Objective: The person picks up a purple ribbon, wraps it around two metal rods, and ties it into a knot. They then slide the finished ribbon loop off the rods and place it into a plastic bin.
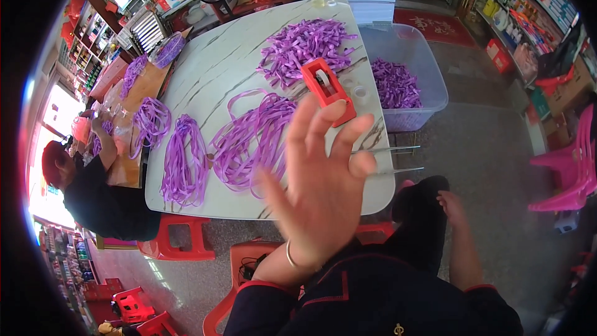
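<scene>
Raised nearest the lens, the left hand [320,190] is blurred, its fingers [306,130] spread apart and holding nothing; the right hand [452,206] rests on the knee, fingers unclear; beyond, purple ribbon loops [252,140] lie on the marble surface [211,68]; a red tape dispenser [328,89] sits just behind them.

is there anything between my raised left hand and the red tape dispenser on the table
Nothing visible stands between them. The left hand is raised open with fingers spread, and its fingertips overlap the near end of the red tape dispenser in the picture. Whether they touch cannot be told. Purple ribbon loops lie to the left.
</scene>
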{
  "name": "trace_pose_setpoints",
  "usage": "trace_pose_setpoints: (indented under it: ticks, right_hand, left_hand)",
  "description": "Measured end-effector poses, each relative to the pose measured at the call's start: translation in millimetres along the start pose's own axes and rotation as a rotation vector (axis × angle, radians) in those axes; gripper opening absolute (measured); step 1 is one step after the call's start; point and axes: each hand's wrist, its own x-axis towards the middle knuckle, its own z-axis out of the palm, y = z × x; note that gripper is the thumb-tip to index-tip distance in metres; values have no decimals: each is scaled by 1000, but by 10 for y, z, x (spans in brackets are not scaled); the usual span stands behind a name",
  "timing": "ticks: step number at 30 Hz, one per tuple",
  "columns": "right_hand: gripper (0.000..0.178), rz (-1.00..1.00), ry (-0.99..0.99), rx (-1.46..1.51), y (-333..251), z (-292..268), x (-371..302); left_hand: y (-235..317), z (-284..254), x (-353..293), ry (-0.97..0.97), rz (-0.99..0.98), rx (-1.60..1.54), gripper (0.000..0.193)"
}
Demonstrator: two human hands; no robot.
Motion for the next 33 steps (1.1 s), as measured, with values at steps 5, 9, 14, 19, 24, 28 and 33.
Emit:
trace_pose_setpoints:
  ticks: [5, 9, 14, 19, 24, 28, 33]
  right_hand:
    - [20, 17, 6, 2, -53, 22, 2]
    - [21, 34, 14, -19, -78, 12, -16]
    - [17, 66, 51, 133, -213, 35, -80]
    - [18, -20, 53, 223, -388, -84, 37]
    - [21, -163, 58, 221, -869, -72, -6]
    - [21, -264, 113, 166, -1286, 98, -257]
    - [21, -476, 91, 6, -1831, 583, -788]
  left_hand:
    - [-279, -441, 71, 217, -205, -17, 40]
    - [-320, -532, 57, 270, -303, -80, 32]
    - [-346, -567, 3, 242, -320, 8, 40]
    - [-341, -635, -36, 182, -334, -12, 30]
    - [-341, -726, -78, 171, -343, -101, 18]
    - [-333, -734, -100, 174, -340, -171, 20]
    - [-359, -686, -64, 246, -370, -218, 33]
